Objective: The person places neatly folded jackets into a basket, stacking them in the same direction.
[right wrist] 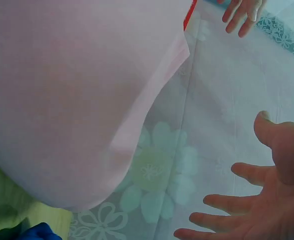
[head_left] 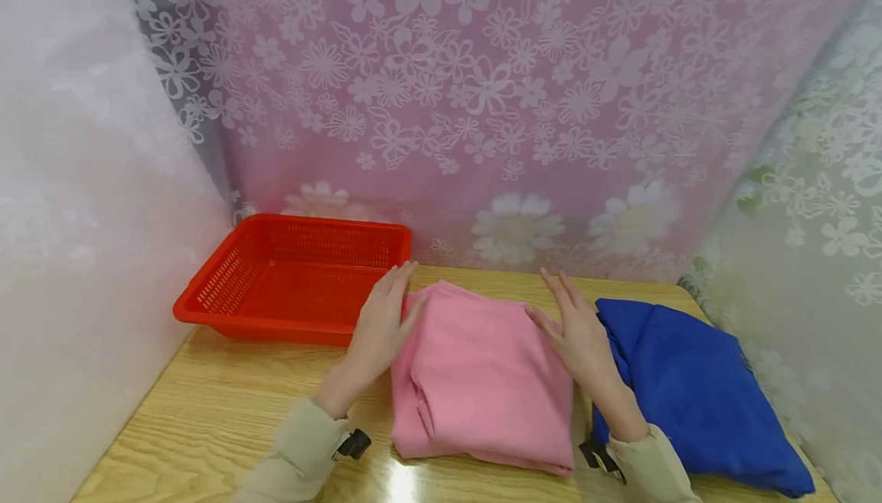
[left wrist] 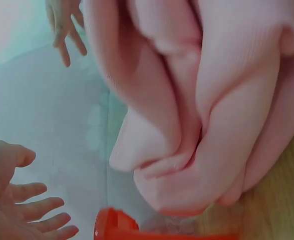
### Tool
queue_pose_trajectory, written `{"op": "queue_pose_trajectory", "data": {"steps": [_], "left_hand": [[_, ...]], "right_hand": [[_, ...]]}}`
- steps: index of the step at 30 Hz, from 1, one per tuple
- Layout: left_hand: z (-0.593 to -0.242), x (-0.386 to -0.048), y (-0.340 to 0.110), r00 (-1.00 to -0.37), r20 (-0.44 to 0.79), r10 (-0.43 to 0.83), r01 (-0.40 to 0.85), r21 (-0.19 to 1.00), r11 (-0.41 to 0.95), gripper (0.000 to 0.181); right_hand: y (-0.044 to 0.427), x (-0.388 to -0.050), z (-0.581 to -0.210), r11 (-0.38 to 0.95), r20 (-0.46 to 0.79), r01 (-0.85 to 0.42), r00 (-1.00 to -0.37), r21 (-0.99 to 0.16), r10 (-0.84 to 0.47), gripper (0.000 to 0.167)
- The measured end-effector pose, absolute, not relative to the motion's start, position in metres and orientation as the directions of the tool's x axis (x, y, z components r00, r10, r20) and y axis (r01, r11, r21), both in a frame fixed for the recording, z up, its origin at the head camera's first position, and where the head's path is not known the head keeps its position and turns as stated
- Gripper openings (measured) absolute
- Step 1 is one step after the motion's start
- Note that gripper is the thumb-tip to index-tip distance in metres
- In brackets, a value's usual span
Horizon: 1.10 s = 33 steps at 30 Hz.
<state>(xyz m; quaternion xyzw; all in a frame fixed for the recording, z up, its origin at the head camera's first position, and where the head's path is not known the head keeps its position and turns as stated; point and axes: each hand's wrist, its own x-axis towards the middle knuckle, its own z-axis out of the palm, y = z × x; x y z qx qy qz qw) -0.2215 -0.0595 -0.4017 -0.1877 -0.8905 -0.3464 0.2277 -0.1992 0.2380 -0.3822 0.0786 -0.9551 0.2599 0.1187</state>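
Note:
A folded pink cloth (head_left: pixel 489 380) lies on the wooden table, its layered folds showing in the left wrist view (left wrist: pixel 227 100). The left hand (head_left: pixel 380 327) is at the cloth's left edge, fingers extended, between it and the red basket; in the left wrist view that hand (left wrist: pixel 21 200) has its fingers spread with nothing in them. Over the cloth's upper right side is the right hand (head_left: pixel 582 334), fingers straight and thumb apart. The right wrist view shows the right hand (right wrist: pixel 257 185) spread and empty beside the cloth (right wrist: pixel 71 90). Whether either hand touches the cloth, I cannot tell.
A red plastic basket (head_left: pixel 296 296) stands at the back left, its inside bare. A blue folded cloth (head_left: pixel 703 388) lies on the right side of the table (head_left: pixel 207 419). Flowered curtains (head_left: pixel 482 105) enclose the back and both sides.

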Motion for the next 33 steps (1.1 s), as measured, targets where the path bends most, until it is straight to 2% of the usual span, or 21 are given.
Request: {"op": "queue_pose_trajectory", "data": {"steps": [5,11,18,26,30,33], "left_hand": [[-0.412,-0.210,-0.044,-0.768,0.613,0.185,0.572,0.526,0.629,0.049],[-0.432,-0.202,-0.034,-0.802,0.528,0.279,0.569,0.533,0.626,0.053],[-0.454,-0.195,-0.032,-0.884,0.354,0.307,0.464,0.574,0.675,0.067],[-0.464,-0.188,-0.041,-0.975,0.149,0.168,0.224,0.690,0.688,0.086],[-0.463,-0.185,-0.049,-0.986,0.073,0.149,0.153,0.747,0.647,0.085],[-0.464,-0.185,-0.053,-0.986,0.074,0.152,0.153,0.776,0.612,0.078]], "right_hand": [[0.243,-0.194,-0.390,0.835,0.294,-0.224,-0.953,-0.502,-0.079,0.069],[0.249,-0.185,-0.408,0.839,0.281,-0.231,-0.955,-0.493,-0.098,0.066],[0.256,-0.173,-0.427,0.853,0.176,-0.180,-0.979,-0.490,-0.106,0.069],[0.267,-0.159,-0.438,0.843,-0.013,-0.094,-0.993,-0.530,-0.119,0.077],[0.273,-0.156,-0.443,0.820,-0.110,-0.032,-0.987,-0.571,-0.116,0.079],[0.275,-0.155,-0.447,0.803,-0.146,0.006,-0.984,-0.596,-0.101,0.080]]}}
